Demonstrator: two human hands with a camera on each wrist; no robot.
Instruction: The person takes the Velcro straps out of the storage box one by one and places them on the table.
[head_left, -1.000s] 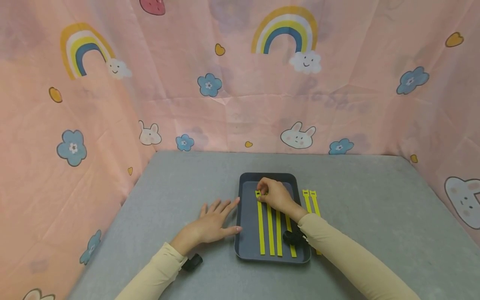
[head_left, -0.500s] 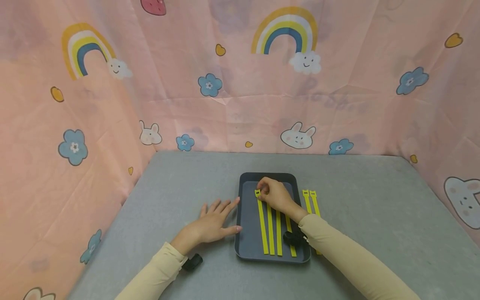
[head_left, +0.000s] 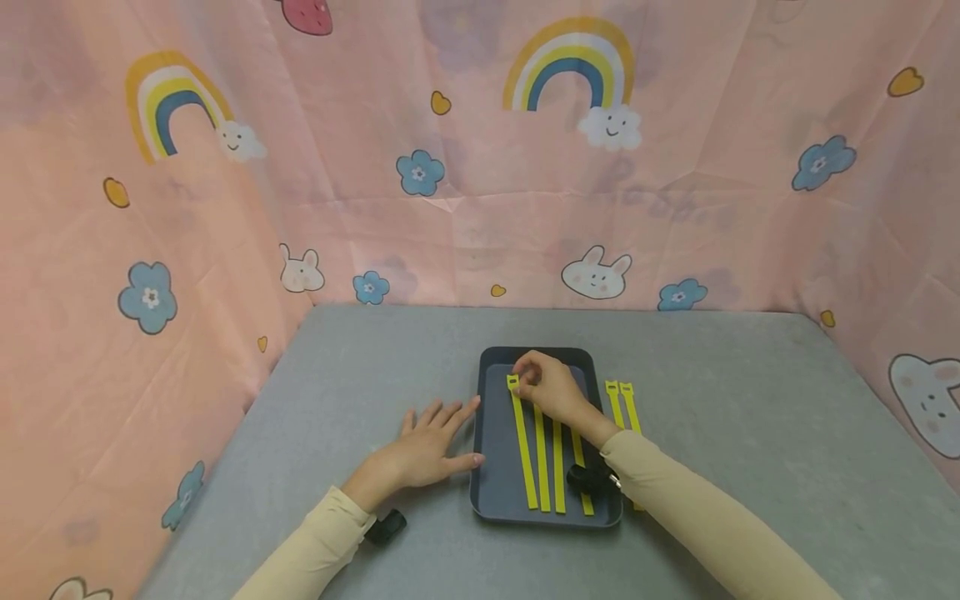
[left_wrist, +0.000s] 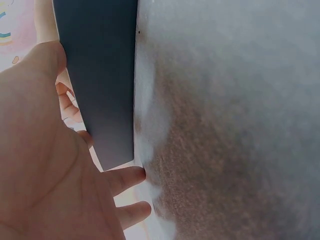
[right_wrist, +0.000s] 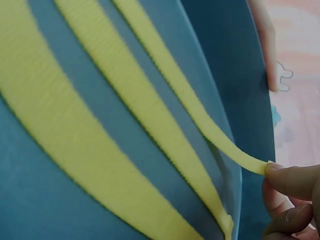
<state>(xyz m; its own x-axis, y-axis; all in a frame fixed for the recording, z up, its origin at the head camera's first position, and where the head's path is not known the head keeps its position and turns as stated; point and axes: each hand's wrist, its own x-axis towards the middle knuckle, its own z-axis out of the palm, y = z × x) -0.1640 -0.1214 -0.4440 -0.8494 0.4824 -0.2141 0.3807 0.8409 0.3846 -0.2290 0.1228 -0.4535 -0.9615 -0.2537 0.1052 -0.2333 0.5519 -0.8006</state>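
"What's being done on the grey table?"

"Work inside the dark tray: I'd judge the step in hand to be setting how one strap lies. The left hand is spread beside the tray's left side, its thumb over the rim. The right hand pinches the leftmost yellow strap near its slotted head, and the right wrist view shows that end bent up off the floor"

"And what would the next move call for?"

"Probably lowering that end gently, without nudging the three neighbouring straps in the tray, then letting go"

"What can't you make out?"

"The right sleeve covers part of the two straps lying on the table, right of the tray. The right hand hides the far ends of the neighbouring three, and the black wrist device blocks a bit of the rightmost. Whether the left thumb presses the rim or just hovers, I can't tell"
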